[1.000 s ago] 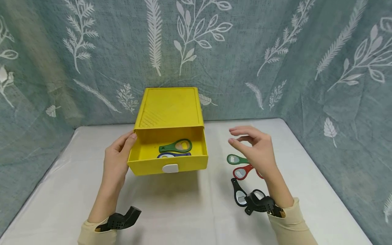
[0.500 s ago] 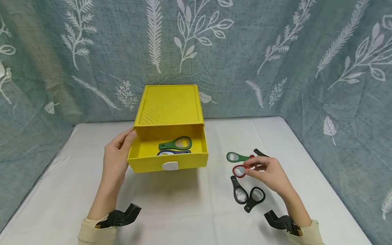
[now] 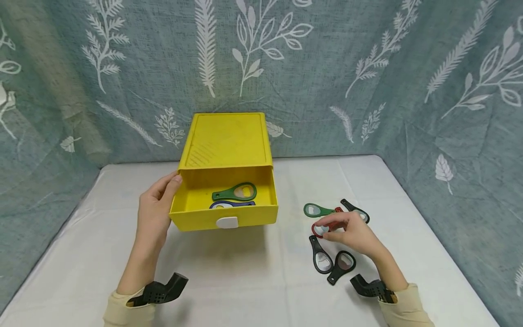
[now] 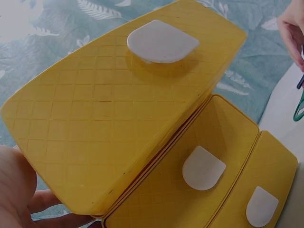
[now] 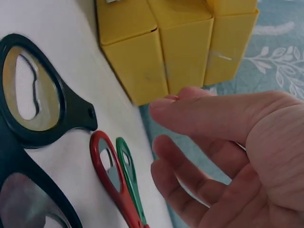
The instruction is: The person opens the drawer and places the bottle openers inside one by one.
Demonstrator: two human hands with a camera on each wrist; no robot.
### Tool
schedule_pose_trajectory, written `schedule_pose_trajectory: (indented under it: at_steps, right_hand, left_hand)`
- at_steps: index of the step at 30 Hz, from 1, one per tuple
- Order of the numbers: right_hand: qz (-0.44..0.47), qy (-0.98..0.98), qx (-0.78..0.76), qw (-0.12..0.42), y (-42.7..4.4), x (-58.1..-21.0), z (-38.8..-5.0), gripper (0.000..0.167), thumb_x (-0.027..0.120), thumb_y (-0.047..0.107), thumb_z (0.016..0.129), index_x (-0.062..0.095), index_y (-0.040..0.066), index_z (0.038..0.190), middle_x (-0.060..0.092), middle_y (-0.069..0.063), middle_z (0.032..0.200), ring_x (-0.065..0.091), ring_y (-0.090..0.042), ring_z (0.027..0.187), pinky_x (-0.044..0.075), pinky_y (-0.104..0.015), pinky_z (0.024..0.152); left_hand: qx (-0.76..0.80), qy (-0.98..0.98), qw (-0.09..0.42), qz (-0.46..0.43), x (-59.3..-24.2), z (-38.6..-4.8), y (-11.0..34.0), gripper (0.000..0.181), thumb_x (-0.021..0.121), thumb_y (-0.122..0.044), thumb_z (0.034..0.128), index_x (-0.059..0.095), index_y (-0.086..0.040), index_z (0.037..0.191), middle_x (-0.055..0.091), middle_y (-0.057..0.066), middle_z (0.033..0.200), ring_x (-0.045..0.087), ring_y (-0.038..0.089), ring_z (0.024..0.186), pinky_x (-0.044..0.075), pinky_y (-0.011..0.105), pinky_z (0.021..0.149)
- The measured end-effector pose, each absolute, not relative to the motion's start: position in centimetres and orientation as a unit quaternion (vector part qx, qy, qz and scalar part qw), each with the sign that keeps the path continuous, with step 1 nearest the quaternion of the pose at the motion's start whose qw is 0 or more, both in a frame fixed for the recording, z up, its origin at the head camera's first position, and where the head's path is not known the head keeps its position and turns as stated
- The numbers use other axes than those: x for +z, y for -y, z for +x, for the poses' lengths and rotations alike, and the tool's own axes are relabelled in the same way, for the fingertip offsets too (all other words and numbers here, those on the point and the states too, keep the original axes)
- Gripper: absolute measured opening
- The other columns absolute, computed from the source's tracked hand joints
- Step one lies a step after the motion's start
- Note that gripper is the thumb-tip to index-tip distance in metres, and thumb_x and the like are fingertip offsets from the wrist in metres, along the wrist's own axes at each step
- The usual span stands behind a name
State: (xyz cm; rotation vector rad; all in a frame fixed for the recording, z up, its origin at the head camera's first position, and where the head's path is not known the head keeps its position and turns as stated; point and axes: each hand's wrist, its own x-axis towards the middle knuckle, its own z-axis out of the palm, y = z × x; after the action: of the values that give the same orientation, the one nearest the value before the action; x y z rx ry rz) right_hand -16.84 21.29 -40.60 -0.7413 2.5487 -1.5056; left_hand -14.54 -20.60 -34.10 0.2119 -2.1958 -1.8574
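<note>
A yellow drawer cabinet (image 3: 229, 141) has its top drawer (image 3: 188, 220) pulled out. Inside lie a green bottle opener (image 3: 222, 195) and a blue bottle opener (image 3: 234, 204). My left hand (image 3: 153, 206) rests against the left side of the cabinet and drawer, fingers fairly straight. On the right of the table, my right hand (image 3: 351, 231) hovers over a red bottle opener (image 5: 116, 192). Its thumb and fingers (image 5: 173, 154) are apart, with nothing visible between them. In the head view this hand partly covers the red opener.
Around the right hand lie another green bottle opener (image 3: 316, 210), a black one (image 3: 359, 212) behind, and two more black ones (image 3: 323, 261) in front. Two lower drawers (image 4: 204, 168) are closed. A patterned curtain (image 3: 163, 68) stands behind the white table (image 3: 229, 281).
My right hand has come down and nearer from above the openers to the red bottle opener, then shifted slightly left. The left hand has stayed at the cabinet.
</note>
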Motion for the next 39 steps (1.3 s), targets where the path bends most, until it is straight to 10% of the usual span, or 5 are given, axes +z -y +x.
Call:
schedule_pose_trajectory:
  at_steps: [39]
  right_hand:
    - [-0.285,-0.860,-0.414,0.085,-22.3,-45.1,-18.9,0.063,0.050,-0.023,0.067,0.079,0.018,0.105,0.071,0.012,0.104,0.066,-0.014,0.091,0.054,-0.028,0.075]
  left_hand:
    - [-0.631,0.763,0.119,0.075,-33.9,-14.5,20.9,0.063,0.053,-0.050,0.0991,0.048,-0.008,0.146,0.051,0.013,0.135,0.057,0.019,0.103,0.053,0.017,0.076]
